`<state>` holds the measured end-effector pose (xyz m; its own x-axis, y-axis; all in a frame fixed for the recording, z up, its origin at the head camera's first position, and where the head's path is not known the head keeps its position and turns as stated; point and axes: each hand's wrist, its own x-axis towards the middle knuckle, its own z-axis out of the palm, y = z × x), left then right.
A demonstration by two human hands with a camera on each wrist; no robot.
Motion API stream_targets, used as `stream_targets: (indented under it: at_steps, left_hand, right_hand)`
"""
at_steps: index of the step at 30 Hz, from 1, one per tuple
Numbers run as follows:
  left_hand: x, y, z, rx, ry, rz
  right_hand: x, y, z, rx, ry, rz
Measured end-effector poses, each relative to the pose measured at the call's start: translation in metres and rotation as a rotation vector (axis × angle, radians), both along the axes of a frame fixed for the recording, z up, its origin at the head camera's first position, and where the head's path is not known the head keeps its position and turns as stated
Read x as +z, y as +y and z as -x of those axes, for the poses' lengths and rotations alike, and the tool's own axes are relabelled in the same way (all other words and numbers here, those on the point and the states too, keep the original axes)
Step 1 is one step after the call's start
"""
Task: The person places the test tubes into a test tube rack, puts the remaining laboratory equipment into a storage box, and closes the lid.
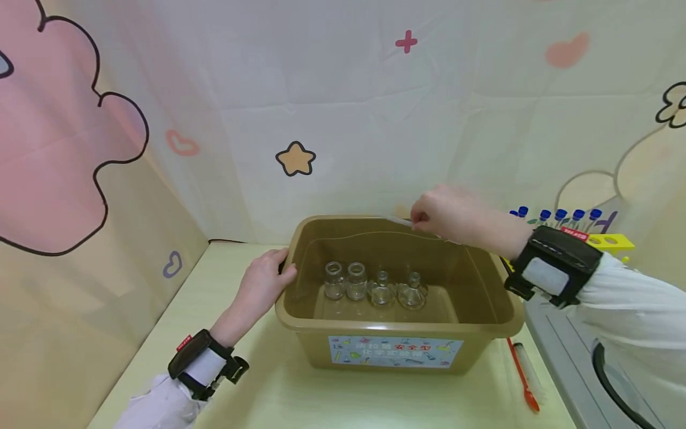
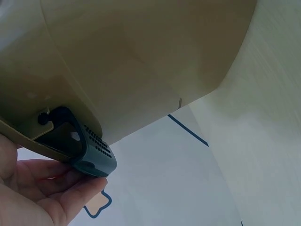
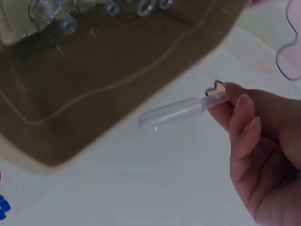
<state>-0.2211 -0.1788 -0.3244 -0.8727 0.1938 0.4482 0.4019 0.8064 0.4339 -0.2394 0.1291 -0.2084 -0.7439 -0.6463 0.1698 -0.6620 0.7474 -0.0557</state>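
A brown plastic bin with a printed label stands on the table. Inside it are two small glass jars and two round-bellied glass bottles, upright in a row. My left hand grips the bin's left rim at the dark handle clip; in the left wrist view its fingers curl underneath. Above the back rim, my right hand pinches a clear plastic dropper by its stem. The bulb points away from the fingers, and much of the stem is hidden by the hand in the right wrist view.
Blue-capped test tubes stand in a yellow rack behind my right forearm. A red spoon and a clear tube lie right of the bin, beside a grey case. A printed cloth hangs behind.
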Motion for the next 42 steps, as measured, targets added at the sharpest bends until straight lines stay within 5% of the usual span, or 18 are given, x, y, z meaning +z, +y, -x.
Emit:
stream_targets:
  at_steps: [9,21,32,42]
  left_hand:
    - [0.000,0.005,-0.003,0.002,-0.015,-0.011]
    - [0.002,0.006,-0.007,-0.003,-0.034,-0.036]
    - [0.002,0.006,-0.007,0.000,-0.064,-0.034]
    - [0.003,0.005,-0.009,0.009,-0.071,-0.048]
  right_hand:
    - [-0.050,-0.034,0.023,0.154,-0.127,-0.088]
    - [-0.095,-0.044,0.037,0.217,-0.368,-0.132]
    - [-0.121,-0.040,0.039,0.221,-0.410,-0.156]
    - [-0.141,-0.043,0.044,0.320,-0.278,-0.221]
